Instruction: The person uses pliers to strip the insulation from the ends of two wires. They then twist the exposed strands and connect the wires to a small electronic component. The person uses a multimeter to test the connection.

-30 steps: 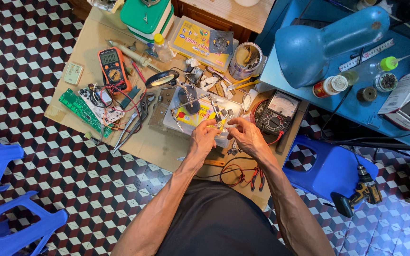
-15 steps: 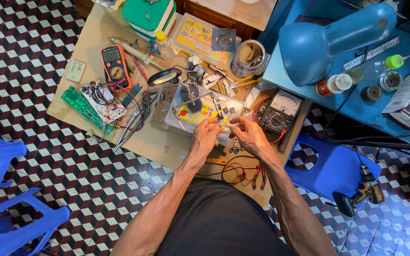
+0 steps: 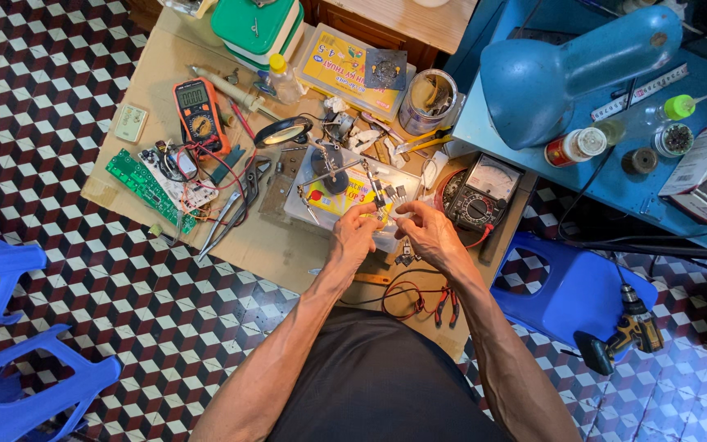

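1. I look down and see both hands close together over a clear plastic box [image 3: 345,214] in the middle of the brown surface [image 3: 276,245].
2. The left hand [image 3: 355,233] has its fingers pinched narrow on something very small at the box top. I cannot tell what it is (it is too tiny).
3. The right hand [image 3: 425,233] sits at about 3 o'clock from the left one. Its fingers are bent in, and the tips come close to the left fingers by some little black parts [image 3: 392,193]. I think two hands are used because the bit is so small.
4. A magnifying glass on a stand [image 3: 283,131] is at 11 o'clock from the hands, likely kept near for looking at tiny things.
5. An orange meter [image 3: 200,116] lies far off at 10 o'clock, next to a green circuit board [image 3: 145,184] with red wires.
6. A black dial meter [image 3: 484,190] sits just at 2 o'clock from the right hand.
7. Pliers [image 3: 235,209] lie at 9 o'clock, easy to grab.
8. A blue lamp [image 3: 574,69] hangs at 1 o'clock, and a yellow drill [image 3: 628,331] lies on the floor at 4 o'clock.
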